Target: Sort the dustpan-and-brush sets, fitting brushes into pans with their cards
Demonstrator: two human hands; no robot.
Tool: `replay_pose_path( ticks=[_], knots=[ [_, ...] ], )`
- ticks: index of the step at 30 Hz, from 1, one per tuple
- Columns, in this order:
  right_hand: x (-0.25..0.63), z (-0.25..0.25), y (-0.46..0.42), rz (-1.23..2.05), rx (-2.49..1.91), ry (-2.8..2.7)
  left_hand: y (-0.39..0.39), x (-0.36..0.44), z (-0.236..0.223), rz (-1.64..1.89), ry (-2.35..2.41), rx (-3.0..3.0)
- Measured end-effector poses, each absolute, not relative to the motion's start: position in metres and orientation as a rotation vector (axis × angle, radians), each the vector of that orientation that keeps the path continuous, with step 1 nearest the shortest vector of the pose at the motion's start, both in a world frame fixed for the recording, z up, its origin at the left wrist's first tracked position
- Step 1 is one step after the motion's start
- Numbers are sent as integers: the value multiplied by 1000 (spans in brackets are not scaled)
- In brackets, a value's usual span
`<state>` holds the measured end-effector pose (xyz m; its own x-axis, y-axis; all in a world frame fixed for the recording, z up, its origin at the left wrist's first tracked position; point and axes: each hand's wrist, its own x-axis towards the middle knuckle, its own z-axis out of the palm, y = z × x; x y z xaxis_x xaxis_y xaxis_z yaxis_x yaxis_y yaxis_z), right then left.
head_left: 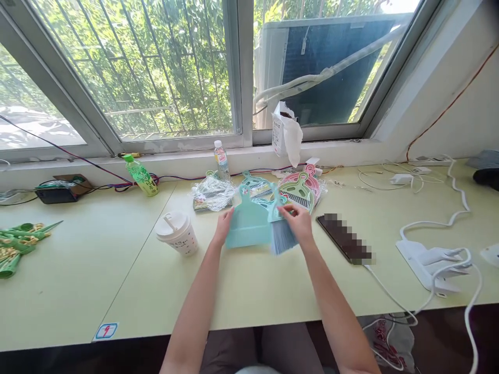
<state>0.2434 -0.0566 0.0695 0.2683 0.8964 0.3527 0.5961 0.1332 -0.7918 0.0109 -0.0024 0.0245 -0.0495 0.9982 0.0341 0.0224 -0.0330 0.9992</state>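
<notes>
Two hands work over the desk in the head view, and each has hold of something. Your left hand closes on the left edge of the dustpan, thumb in sight near the upper corner; how the other fingers sit behind it, you cannot tell from here. Your right hand pinches the brush near the top of its bristles, fingertips drawn together with little gap. The dustpan is in front of you, tilted so that its handle points to the window, and the brush overlaps its right side, bristles towards you; whether the two touch or are clipped together is unclear. Since your left grip seems to take only an edge, a hard tug on the brush could twist the dustpan loose. A light pinch might let the brush turn or slip if it catches on the dustpan. Swing your left arm out and you could knock the cup just beside it; swing the right one and you may nudge the phone or drag its cable. Pushing forward could shove the wrapped sets just behind your hands.
</notes>
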Motion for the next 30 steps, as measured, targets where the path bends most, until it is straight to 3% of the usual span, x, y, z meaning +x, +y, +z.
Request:
replay_pose_path(
  ticks=[7, 15, 18, 24, 30],
  knots=[
    [205, 39, -54, 141, -1692, -1614, -17, 53, 12, 1017, 1028, 1529],
    [210, 44, -53, 334, -1368, -1674, -17, 50, 20, 1035, 965, 1345],
    [225, 56, -55, 252, -1363, -1538, -15, 44, 20, 1068, 981, 1261],
    [344, 48, -79, -155, -1937, -1065, -7, 34, 14, 1177, 1073, 1087],
    [417, 10, -102, 347, -2439, -1288, 3, 34, 8, 1225, 1076, 961]
  ],
)
